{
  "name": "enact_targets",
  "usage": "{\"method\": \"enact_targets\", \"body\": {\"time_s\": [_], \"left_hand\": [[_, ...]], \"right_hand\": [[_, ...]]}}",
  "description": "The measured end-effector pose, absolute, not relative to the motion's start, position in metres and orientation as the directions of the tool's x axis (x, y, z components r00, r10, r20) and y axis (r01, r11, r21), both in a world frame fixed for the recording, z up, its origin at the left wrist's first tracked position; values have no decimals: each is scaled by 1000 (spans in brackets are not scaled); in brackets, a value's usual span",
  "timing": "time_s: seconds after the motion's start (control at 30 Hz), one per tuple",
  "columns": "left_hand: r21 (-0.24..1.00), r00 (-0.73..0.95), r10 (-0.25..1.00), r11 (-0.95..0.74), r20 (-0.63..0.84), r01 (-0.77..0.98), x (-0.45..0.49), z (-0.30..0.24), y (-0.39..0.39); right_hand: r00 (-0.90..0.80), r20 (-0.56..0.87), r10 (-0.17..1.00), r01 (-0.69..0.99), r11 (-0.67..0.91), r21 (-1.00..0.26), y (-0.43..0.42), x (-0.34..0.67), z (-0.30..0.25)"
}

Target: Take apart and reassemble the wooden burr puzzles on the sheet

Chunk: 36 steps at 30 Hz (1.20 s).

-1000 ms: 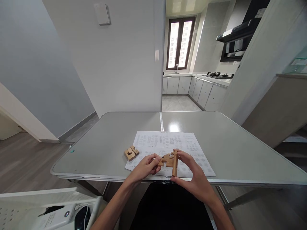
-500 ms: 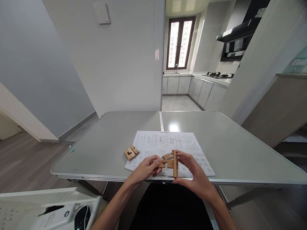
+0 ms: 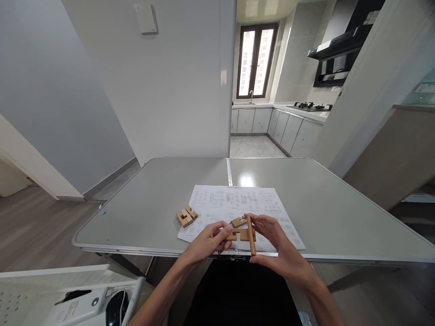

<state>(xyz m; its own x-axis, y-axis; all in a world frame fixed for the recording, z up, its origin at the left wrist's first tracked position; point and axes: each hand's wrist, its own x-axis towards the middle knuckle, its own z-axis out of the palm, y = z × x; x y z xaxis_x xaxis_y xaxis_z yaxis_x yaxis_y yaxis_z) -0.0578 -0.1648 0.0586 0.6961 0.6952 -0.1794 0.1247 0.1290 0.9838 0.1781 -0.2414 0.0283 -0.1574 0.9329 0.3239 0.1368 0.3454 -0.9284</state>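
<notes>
My left hand (image 3: 215, 237) is closed on the left end of a flat, notched wooden puzzle piece (image 3: 242, 234). Across the right part of that piece stands a second wooden puzzle piece (image 3: 251, 240), seen nearly edge-on. My right hand (image 3: 277, 242) pinches this second piece, fingers at its top end and thumb at its lower end. The two pieces cross, with the tip of the first showing just to the right; whether they interlock I cannot tell. Behind them another notched wooden piece (image 3: 239, 222) lies on the printed sheet (image 3: 217, 199).
Several light wooden pieces (image 3: 186, 216) lie grouped at the sheet's left edge. Beneath is a grey folding table (image 3: 163, 185) with a metal rim. A white bin (image 3: 68, 270) at lower left holds a white device (image 3: 79, 308) and a black object (image 3: 116, 309).
The right-hand piece has turned and tilted, its lower end swinging slightly right. More of the left-hand piece's tip shows past it. Both hands stay close together.
</notes>
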Motion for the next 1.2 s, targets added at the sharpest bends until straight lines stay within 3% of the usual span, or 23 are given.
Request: {"method": "enact_targets", "body": {"time_s": [0.1, 0.27, 0.47, 0.6, 0.77, 0.87, 1.2], "left_hand": [[985, 659, 733, 108, -168, 132, -56, 60, -167], [985, 685, 709, 96, -168, 142, -55, 67, -171], [985, 649, 742, 103, -169, 139, -50, 72, -173], [983, 662, 730, 74, -168, 168, -49, 73, -175], [979, 652, 739, 49, -167, 196, -46, 70, -177], [979, 672, 726, 13, -148, 201, -43, 69, -179], [969, 587, 796, -6, -145, 248, -39, 73, -189]], "right_hand": [[-115, 307, 945, 203, 325, -924, -241, 178, 27], [-222, 308, 925, 138, 343, -929, -242, 180, 26], [-98, 324, 941, 179, 337, -924, -240, 178, 21], [-218, 311, 925, 123, 342, -932, -240, 181, 21], [-154, 296, 943, 209, 324, -923, -240, 178, 20], [-215, 273, 938, 182, 313, -932, -239, 176, 20], [-147, 405, 902, 264, 431, -863, -239, 171, 19]]}}
